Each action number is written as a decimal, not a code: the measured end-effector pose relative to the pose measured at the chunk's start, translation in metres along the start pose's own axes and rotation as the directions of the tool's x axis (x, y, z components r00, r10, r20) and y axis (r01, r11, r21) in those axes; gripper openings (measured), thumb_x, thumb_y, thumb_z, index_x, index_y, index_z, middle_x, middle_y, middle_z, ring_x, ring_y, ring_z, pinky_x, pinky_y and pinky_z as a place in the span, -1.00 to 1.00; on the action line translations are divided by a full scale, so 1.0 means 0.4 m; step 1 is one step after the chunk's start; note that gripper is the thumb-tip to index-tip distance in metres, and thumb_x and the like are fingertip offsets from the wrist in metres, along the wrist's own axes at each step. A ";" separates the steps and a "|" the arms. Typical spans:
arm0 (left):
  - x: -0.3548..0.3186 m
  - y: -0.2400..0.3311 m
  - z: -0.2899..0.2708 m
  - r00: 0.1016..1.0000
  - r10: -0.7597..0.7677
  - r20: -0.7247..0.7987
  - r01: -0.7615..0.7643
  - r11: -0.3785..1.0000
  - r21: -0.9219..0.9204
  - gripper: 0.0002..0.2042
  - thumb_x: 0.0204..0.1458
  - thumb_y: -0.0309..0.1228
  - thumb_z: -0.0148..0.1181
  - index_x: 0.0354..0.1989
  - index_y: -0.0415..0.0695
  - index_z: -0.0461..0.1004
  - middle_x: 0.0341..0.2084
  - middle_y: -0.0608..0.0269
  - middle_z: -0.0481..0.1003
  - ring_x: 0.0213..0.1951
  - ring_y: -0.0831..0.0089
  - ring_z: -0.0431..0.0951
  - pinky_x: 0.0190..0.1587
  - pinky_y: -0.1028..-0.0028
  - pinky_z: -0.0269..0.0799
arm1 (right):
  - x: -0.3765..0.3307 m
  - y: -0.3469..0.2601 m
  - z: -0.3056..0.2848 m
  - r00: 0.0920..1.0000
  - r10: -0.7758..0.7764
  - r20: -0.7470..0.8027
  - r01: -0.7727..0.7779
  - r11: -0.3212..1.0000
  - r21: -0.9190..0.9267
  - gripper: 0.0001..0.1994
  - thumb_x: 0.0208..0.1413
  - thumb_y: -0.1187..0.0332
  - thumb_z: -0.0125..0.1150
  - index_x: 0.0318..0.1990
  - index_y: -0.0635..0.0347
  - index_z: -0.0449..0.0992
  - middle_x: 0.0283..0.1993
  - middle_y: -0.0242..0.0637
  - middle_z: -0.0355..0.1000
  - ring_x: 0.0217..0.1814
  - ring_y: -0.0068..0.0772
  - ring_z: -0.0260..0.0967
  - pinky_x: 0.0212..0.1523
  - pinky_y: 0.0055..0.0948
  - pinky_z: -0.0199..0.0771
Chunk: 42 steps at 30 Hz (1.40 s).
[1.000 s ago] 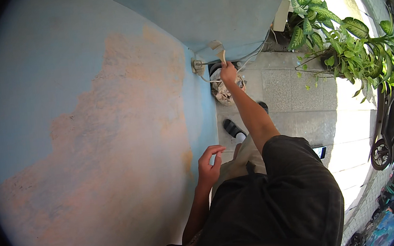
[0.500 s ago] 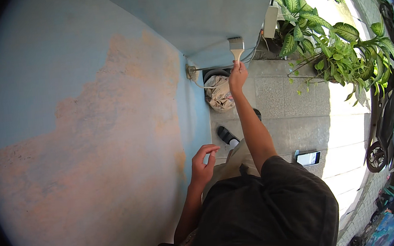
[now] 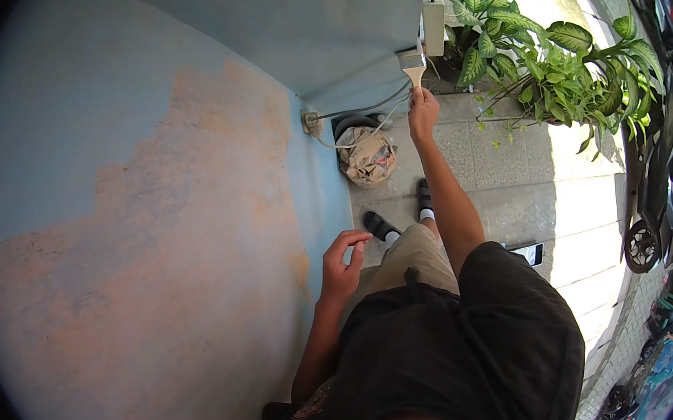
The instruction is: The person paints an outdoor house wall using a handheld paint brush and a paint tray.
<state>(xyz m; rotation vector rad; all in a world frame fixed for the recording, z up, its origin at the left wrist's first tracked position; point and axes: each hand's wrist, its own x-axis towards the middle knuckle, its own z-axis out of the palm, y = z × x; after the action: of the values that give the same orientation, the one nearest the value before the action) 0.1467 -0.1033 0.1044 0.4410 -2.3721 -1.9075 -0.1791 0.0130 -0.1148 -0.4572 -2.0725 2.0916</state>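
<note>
My right hand (image 3: 423, 113), arm stretched out ahead, is closed round the pale handle of a wide flat paintbrush (image 3: 413, 64). Its bristle end points away from me, at the lower right corner of the grey-blue wall (image 3: 333, 26); whether the bristles touch it I cannot tell. My left hand (image 3: 342, 267) hangs in front of the left wall (image 3: 152, 254), fingers loosely bent and thumb a little apart, with nothing visible in it. That wall is blue with a large worn pinkish-orange patch.
A crumpled beige bag (image 3: 368, 157) sits in a dark bucket in the corner, below cables and a socket box (image 3: 311, 122). Potted plants (image 3: 560, 76) and a parked motorbike (image 3: 668, 167) are at right. A phone (image 3: 530, 254) lies on the paving beside my right arm.
My right hand has moved right with the paintbrush, from the face of the grey-blue wall to its right edge. The view has shifted slightly; my left hand keeps its pose.
</note>
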 end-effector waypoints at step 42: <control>0.487 0.344 0.592 0.834 0.304 0.460 -0.305 0.949 -0.075 -0.84 0.18 -0.52 0.06 -0.13 -0.25 0.52 -0.23 0.20 0.55 -0.17 0.44 0.54 -0.04 0.43 0.43 | 0.153 -0.496 -0.810 0.977 0.153 0.146 -0.150 0.988 -0.027 -0.80 0.17 0.29 0.29 -0.21 0.23 0.52 -0.55 -0.55 0.28 -0.65 -0.74 0.14 -0.67 -0.61 0.13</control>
<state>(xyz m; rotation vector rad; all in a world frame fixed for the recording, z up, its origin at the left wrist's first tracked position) -0.1185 0.0960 0.1580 -0.4368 -2.5052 -2.0269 -0.1508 0.3443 0.0790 -0.4909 -2.2005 2.2602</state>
